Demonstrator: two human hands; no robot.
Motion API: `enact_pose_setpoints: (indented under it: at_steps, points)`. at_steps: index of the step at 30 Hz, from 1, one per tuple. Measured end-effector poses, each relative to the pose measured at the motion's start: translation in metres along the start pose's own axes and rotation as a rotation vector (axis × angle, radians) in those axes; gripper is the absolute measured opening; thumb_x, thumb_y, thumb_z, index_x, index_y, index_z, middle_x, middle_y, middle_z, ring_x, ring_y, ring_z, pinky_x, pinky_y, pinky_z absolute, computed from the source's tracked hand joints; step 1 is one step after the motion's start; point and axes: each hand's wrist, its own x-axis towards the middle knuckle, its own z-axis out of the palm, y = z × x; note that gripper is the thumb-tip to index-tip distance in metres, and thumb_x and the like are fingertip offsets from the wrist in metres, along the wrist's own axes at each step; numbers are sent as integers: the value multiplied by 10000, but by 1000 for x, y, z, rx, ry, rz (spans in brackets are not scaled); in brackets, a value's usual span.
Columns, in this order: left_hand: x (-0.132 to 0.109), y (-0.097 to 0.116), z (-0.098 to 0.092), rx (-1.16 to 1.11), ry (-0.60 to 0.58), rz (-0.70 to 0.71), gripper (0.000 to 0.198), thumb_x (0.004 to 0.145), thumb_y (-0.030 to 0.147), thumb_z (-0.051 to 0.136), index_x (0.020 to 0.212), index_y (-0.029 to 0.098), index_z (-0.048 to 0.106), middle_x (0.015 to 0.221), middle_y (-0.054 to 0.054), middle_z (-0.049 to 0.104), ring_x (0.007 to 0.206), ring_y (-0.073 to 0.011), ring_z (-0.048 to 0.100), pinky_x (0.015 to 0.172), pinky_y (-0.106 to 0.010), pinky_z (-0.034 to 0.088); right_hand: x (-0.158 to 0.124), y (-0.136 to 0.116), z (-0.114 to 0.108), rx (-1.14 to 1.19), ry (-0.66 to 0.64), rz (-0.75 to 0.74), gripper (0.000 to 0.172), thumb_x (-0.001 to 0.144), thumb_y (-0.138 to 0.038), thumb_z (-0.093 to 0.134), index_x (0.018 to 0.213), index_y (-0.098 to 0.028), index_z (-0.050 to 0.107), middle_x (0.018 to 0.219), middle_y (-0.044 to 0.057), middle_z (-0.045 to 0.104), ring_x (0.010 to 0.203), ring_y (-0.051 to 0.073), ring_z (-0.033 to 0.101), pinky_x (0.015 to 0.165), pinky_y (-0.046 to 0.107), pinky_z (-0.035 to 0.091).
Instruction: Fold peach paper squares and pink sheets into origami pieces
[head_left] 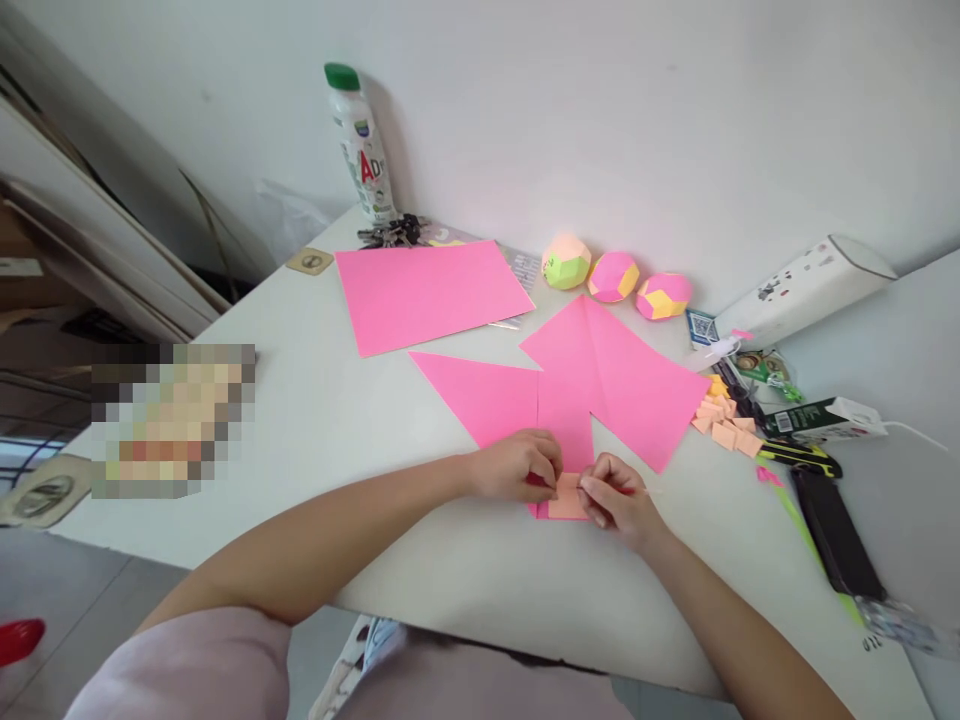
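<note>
My left hand [517, 466] and my right hand [619, 500] meet at the near end of a pink paper strip [566, 415] on the white table [315, 420]. Both pinch a small orange paper square [566, 497] lying on that strip. My right hand also grips a thin red stick or pen [636, 491] that points right. Pink cut sheets [622, 375] fan out behind the strip, and a full pink sheet [427, 292] lies farther back to the left.
Three paper balls [613, 275] sit by the wall. A pile of orange squares [724, 425] lies at the right, beside a utility knife [799, 456], a black case [836, 535], a small box [821, 420] and a power strip [802, 290]. A bottle [360, 145] and keys [394, 232] stand behind.
</note>
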Motion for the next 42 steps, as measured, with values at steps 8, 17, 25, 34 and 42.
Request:
enact_pose_setpoints:
  at_steps: [8,17,25,34,42]
  points:
    - [0,5,-25,54,261,-244,283,943,323,437,833,149,631,893,-78,657,792,-143,641,677,-259,527,-2,3,-32,-492,236,-467,243,923,-415,471,877,-218,605,827,54,632,731,175,553,674,335,469]
    - [-22,-37,-89,539,430,-431,499,720,522,626,1087,184,623,1108,-133,567,1082,-333,490,959,-563,356,-3,17,-36,-889,158,-557,291,738,-133,650,1004,-216,568,974,74,593,947,252,514,803,421,458]
    - [-27,-47,-79,731,285,-517,709,619,665,658,1158,208,604,1085,-106,552,1065,-318,470,990,-497,319,-6,17,-32,-827,196,-572,280,639,2,518,817,-213,540,739,14,534,833,210,517,728,351,450]
    - [-31,-51,-75,811,290,-520,620,643,666,628,1056,203,599,1032,-92,542,1008,-301,484,939,-481,354,-7,19,-31,-779,177,-693,229,676,-12,495,768,-213,555,708,4,543,739,173,538,681,312,441]
    - [-33,-54,-70,783,394,-453,462,740,600,573,965,199,534,1007,-83,553,980,-278,506,910,-468,390,-6,22,-34,-839,178,-754,187,758,-66,497,836,-214,579,710,16,569,740,179,549,697,339,454]
